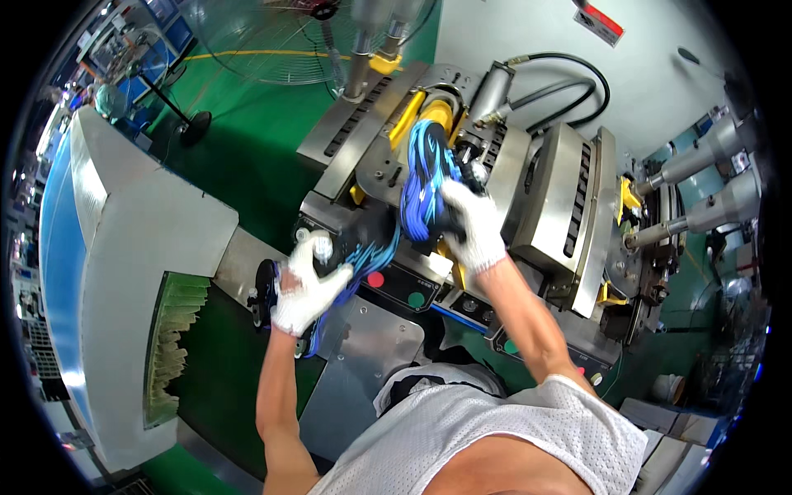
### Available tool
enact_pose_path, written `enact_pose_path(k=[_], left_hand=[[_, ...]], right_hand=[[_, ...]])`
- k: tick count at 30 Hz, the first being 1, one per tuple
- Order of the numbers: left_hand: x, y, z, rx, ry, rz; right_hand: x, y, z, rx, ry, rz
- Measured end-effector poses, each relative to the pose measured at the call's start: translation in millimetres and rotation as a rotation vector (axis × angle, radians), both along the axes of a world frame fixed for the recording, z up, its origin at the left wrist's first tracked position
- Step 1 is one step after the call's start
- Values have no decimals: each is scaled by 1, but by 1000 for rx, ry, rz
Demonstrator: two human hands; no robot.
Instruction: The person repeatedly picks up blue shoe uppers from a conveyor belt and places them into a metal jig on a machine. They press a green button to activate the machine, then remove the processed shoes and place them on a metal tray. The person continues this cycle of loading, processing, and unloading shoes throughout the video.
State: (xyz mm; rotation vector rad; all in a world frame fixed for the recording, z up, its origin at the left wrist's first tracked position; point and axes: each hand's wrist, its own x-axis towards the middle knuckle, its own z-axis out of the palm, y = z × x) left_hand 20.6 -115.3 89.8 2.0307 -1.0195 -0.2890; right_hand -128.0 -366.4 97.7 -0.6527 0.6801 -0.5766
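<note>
Right hand [474,227]: pinching the upper shoe [422,186] at the yellow form [440,111]
Left hand [309,285]: curled around the lower shoe [370,249]
Skew risk: uneven right-hand pull might twist the upper shoe
Drop risk: loosened left grip might drop the lower shoe

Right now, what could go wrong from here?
Two risks. The right hand holds the upper blue-and-black shoe near the yellow machine part, so its fingers might get pinched if the machinery moved. The lower blue-and-black shoe, in the left hand, appears close to the red button and might knock it.
</note>
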Motion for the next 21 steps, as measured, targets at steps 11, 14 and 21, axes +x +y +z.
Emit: enact_pose_path(k=[11, 14, 21], left_hand=[[-91, 160, -183, 415, 229, 257], [-135, 202, -249, 398, 183, 477], [-107, 189, -260, 429, 73, 411]], right_hand=[[205, -271, -241, -1128, 1433, -534], [278, -190, -210, -539, 1327, 16], [232, -277, -226, -1213, 1500, 167]])
